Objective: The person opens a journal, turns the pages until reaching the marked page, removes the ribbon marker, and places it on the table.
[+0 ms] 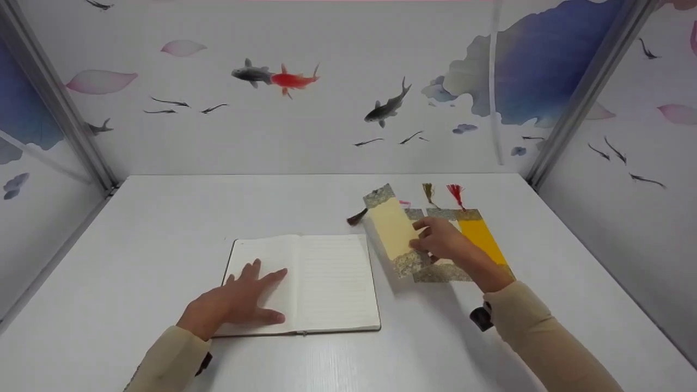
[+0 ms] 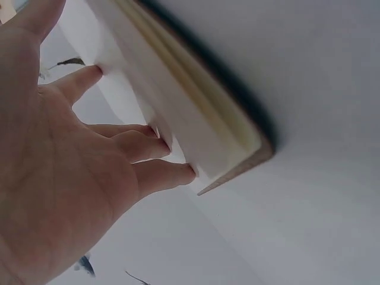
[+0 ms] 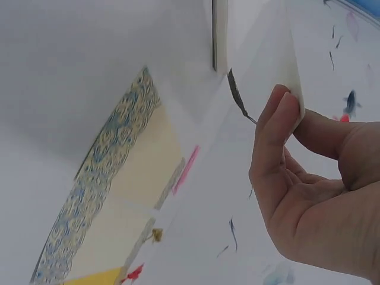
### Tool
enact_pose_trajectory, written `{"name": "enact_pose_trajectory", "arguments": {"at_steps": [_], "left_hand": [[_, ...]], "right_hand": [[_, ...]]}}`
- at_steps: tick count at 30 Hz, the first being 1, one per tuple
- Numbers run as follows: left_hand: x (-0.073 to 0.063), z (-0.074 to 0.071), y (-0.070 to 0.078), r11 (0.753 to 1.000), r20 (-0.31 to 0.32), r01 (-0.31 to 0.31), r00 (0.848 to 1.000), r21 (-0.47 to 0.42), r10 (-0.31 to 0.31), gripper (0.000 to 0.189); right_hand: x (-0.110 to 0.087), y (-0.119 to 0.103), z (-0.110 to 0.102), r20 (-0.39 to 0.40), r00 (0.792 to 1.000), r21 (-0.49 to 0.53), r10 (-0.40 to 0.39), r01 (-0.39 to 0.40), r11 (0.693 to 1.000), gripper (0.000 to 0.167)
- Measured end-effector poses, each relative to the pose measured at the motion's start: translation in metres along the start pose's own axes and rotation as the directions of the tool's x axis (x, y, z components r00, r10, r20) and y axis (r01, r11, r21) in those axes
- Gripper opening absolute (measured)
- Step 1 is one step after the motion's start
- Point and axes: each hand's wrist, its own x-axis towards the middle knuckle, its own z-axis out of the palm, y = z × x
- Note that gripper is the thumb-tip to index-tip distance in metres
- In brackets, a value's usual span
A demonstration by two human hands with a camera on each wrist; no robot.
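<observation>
An open notebook [image 1: 337, 283] with lined pages lies on the white table. Across its left page spreads my left hand [image 1: 242, 299], fingers apart; the left wrist view shows the fingertips [image 2: 181, 170] touching the paper near the page edge. To the right of the notebook, my right hand [image 1: 444, 239] pinches a cream bookmark [image 1: 393, 226] by its long edge, between thumb and fingers. This bookmark has patterned grey ends and a dark brown tassel [image 1: 356, 218], and is tilted above the table. Below the right hand lie more bookmarks, including a yellow one [image 1: 482, 239], partly hidden by the hand.
Beyond the lying bookmarks, a red tassel [image 1: 455, 195] and an olive tassel [image 1: 429, 193] point to the back; a bit of pink [image 1: 404, 203] shows beside them. Panels printed with fish and petals [image 1: 326, 136] enclose the table [image 1: 163, 218] at the back and sides.
</observation>
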Motion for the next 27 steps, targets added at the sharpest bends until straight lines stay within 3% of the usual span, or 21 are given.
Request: {"name": "enact_pose_trajectory", "arguments": {"at_steps": [7,15,22,27], "left_hand": [[0.000,0.002,0.000,1.000,0.012,-0.001,1.000,0.004,0.001,0.094],[-0.001,0.002,-0.002,0.999,0.021,-0.032,0.999,-0.015,0.032,0.094],[0.004,0.005,-0.003,0.998,0.019,-0.062,0.998,-0.013,0.063,0.093],[0.007,0.006,-0.001,0.997,0.032,-0.060,0.998,-0.041,0.061,0.094]], "right_hand": [[-0.013,0.035,-0.062,-0.060,0.996,0.029,0.063,-0.062,0.998,0.062],[-0.020,0.077,-0.126,-0.152,0.965,0.011,0.214,-0.215,0.977,0.067],[-0.013,0.108,-0.143,-0.189,0.925,0.063,0.329,-0.323,0.944,0.065],[-0.008,0.123,-0.145,-0.205,0.943,0.068,0.261,-0.252,0.965,0.067]]}}
